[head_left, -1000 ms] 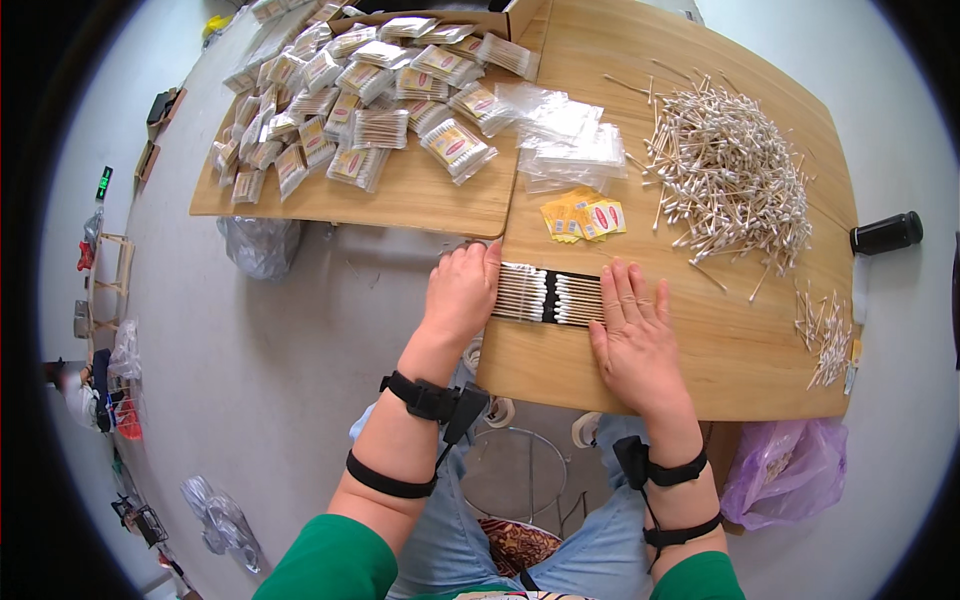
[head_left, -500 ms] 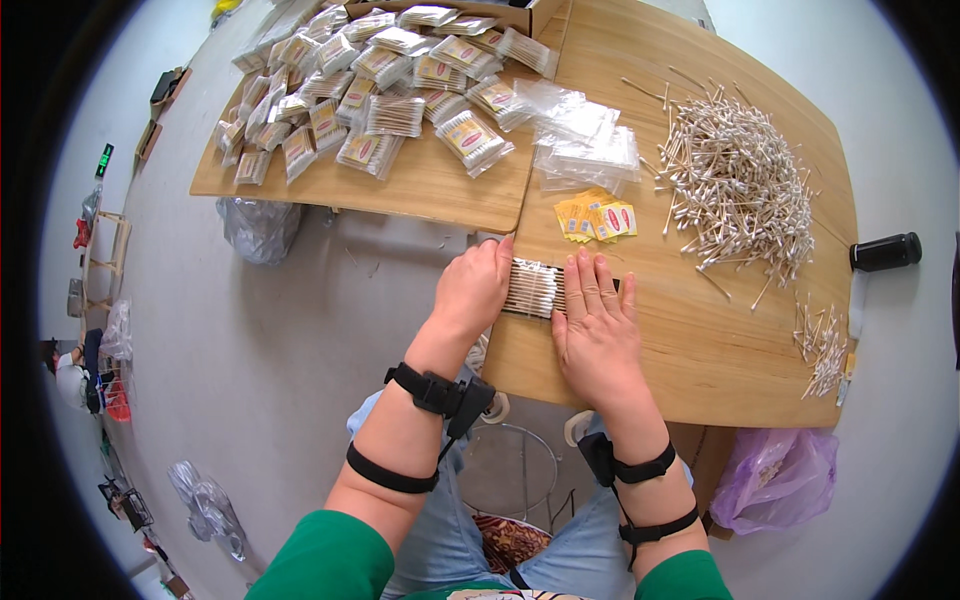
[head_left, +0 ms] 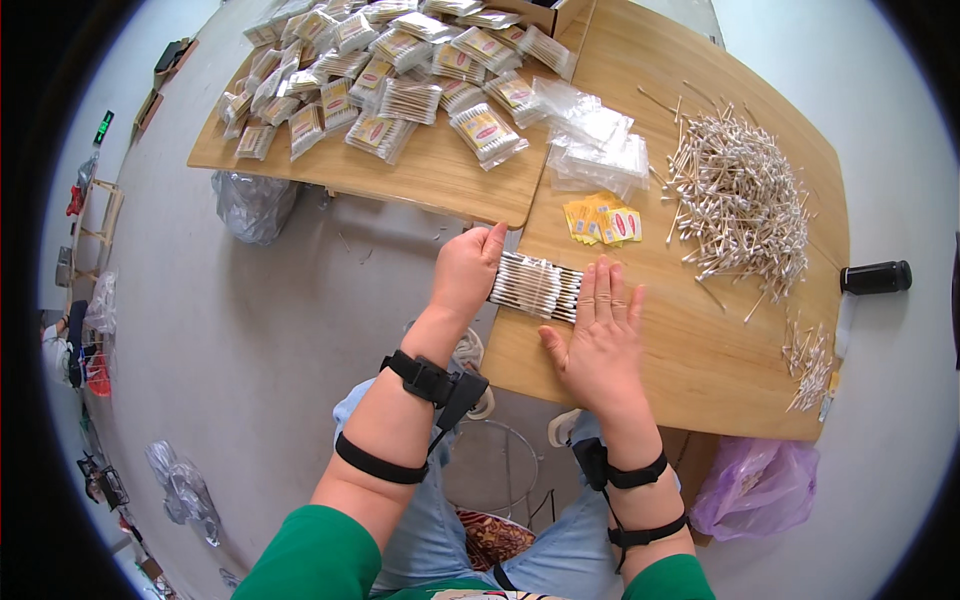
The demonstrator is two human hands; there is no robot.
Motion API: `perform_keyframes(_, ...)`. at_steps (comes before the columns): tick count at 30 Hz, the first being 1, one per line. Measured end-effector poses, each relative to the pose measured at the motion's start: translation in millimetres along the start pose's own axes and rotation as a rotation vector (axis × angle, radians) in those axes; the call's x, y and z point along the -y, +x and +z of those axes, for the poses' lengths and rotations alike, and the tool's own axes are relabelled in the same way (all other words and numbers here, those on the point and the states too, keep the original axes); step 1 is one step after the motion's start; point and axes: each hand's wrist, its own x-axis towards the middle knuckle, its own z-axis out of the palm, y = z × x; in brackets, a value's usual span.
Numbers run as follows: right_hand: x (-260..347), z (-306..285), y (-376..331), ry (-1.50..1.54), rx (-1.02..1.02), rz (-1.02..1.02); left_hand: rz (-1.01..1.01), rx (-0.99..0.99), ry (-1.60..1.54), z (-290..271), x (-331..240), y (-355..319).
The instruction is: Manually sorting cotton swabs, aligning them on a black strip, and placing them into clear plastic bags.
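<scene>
Your cotton swabs (head_left: 533, 286) lie side by side in a flat band at the left edge of the wooden table (head_left: 680, 375), between your two hands. Each swab's long axis runs left to right across your front, the right end dipping slightly toward you; white tips point at your right hand (head_left: 605, 335), and others point back toward your left hand (head_left: 466, 268). Your left hand is curled at the band's left end, thumb raised along its far corner; you can't tell from here whether its fingers pinch anything. Your right hand is flat and unclenched, fingers pointing away from you at the right end, thumb spread left. Beyond the band sit yellow cards (head_left: 602, 219), with the loose swab pile (head_left: 740, 190) farther right.
</scene>
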Motion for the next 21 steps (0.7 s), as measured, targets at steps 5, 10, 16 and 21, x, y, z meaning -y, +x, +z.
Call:
perform_keyframes(5,11,1,5,0.004,0.025,0.009,0.064,-0.058,-0.004,3,-1,-3)
perform_keyframes(10,22,3,10,0.016,0.01,0.013,0.079,-0.058,0.013,4,-6,-3)
perform_keyframes(16,18,2,9,0.096,-0.016,-0.001,0.126,-0.083,0.066,1,-6,-2)
perform_keyframes(21,27,2,6,0.011,-0.02,0.012,0.104,-0.094,0.105,7,-10,-3)
